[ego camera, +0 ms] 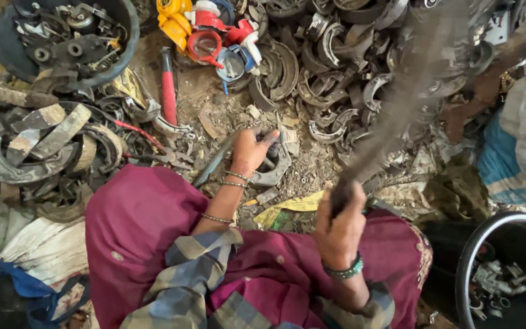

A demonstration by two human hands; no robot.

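Raised hammer (397,116) blurred; its head indiscernible.

The dirt floor (199,100) is strewn with curved metal brake shoes (281,67) heaped far and right, and worn ones (44,143) piled left. A red-handled tool (168,85) lies far centre, a yellow scrap (290,207) near centre, and a white sack (38,247) near left.

Curved grey metal brake shoe (273,166): lies flat on the dirt ground among metal scraps, just ahead of the knees, partly covered by the hand pressing on it; open arc faces left. Long dark tool (391,116): raised, slanting up and right from the fist, motion-blurred, possibly a hammer; head cannot be made out.
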